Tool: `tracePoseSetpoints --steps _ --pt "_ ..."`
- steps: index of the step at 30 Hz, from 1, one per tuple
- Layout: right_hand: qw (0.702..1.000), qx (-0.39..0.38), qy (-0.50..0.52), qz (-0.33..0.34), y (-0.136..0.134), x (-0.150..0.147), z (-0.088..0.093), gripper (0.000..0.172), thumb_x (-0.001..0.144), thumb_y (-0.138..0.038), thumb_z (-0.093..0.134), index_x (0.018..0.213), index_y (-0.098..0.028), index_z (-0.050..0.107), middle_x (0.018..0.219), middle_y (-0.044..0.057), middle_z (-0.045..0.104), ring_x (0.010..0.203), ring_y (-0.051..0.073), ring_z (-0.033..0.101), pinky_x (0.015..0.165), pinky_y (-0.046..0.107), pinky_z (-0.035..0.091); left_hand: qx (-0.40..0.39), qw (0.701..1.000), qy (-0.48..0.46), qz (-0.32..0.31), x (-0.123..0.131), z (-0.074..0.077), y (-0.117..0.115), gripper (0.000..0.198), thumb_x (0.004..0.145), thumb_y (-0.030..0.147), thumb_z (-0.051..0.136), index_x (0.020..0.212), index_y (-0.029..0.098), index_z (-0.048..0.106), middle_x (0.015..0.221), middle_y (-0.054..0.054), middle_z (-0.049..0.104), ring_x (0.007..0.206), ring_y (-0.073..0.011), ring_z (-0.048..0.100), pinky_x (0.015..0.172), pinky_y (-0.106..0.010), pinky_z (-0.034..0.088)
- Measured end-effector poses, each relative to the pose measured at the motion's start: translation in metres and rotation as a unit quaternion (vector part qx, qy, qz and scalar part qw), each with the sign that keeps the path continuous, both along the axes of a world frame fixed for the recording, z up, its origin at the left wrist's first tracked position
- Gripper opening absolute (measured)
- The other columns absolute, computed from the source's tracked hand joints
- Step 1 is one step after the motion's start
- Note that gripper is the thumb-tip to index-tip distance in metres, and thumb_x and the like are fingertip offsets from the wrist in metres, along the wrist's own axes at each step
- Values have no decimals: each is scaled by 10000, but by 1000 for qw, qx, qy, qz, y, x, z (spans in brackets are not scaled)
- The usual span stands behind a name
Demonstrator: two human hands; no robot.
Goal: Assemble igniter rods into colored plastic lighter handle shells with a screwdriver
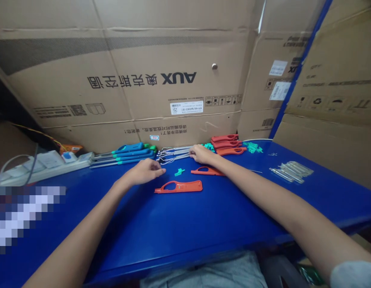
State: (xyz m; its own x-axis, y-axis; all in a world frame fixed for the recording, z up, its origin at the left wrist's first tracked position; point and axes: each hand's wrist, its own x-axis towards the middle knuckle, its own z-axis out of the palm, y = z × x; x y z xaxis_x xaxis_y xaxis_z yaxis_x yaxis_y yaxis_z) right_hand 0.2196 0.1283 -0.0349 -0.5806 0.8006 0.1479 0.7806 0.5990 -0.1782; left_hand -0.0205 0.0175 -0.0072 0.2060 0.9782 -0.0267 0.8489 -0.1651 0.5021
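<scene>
I have the right hand (200, 153) pinching the right end of the metal rods (173, 154), which lie left-to-right just behind the orange handle (179, 187), while the left hand (146, 171), curled, whether empty I cannot tell, sits beside that handle's left end.

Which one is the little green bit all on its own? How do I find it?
Find the blue table in front of the cardboard boxes. Between the left hand and the right hand, just beyond the long orange handle, lies the small green piece. Other green bits sit heaped farther back on the right; this one lies alone.
</scene>
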Motion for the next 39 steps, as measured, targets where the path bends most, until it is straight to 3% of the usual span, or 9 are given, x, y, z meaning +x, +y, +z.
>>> tracePoseSetpoints --steps 7,10,16,22,26,30,35,39 --pt "999 19 23 -20 -2 -7 5 307 938 -332 567 1204 -180 573 1224 92 580 1033 211 603 865 410 525 53 995 53 -68 8 -4 -8 391 836 535 489 783 189 664 753 -37 707 693 -201 623 593 -279 401" --pt "998 15 48 25 -17 -8 8 284 936 -324 569 1165 -159 595 1177 89 610 1009 204 613 865 410 522 37 992 59 -105 14 -3 -13 403 829 558 508 831 192 675 756 -20 705 678 -181 620 586 -259 409" --pt "980 -14 68 186 -58 -11 3 228 839 -187 657 1063 -195 698 1065 53 698 976 173 626 858 267 470 37 984 75 -158 23 -6 -17 489 653 624 680 867 184 682 763 -12 661 673 -173 584 573 -248 394" --pt "982 15 84 166 -68 -1 -4 145 863 -174 603 984 -172 684 971 88 652 867 189 592 770 291 451 54 980 84 -174 31 -8 -22 434 732 604 615 835 185 662 722 -11 633 614 -157 537 540 -251 364" --pt "988 41 116 94 -59 21 5 142 874 -186 601 1002 -165 658 1006 79 623 862 161 574 791 272 440 62 978 97 -173 35 -5 -25 418 765 570 591 904 186 680 756 -25 650 639 -167 549 557 -255 367" --pt "986 64 134 -75 -40 76 20 180 900 -188 575 1058 -142 651 1025 94 633 939 180 586 870 310 447 76 975 116 -176 35 -2 -25 422 763 555 592 960 191 677 839 -45 658 726 -197 567 615 -270 383" --pt "935 5 106 -338 -25 163 23 293 932 -320 574 1170 -150 585 1163 87 605 1008 211 608 860 417 518 72 973 125 -178 35 -2 -24 373 745 486 613 998 213 641 835 -28 653 713 -198 577 620 -277 390" --pt "890 -83 77 -441 -20 194 18 335 915 -322 607 1189 -131 581 1185 117 593 1027 220 611 853 385 526 64 977 122 -166 38 -3 -27 300 745 422 594 967 221 585 794 -9 633 683 -188 573 591 -273 387"
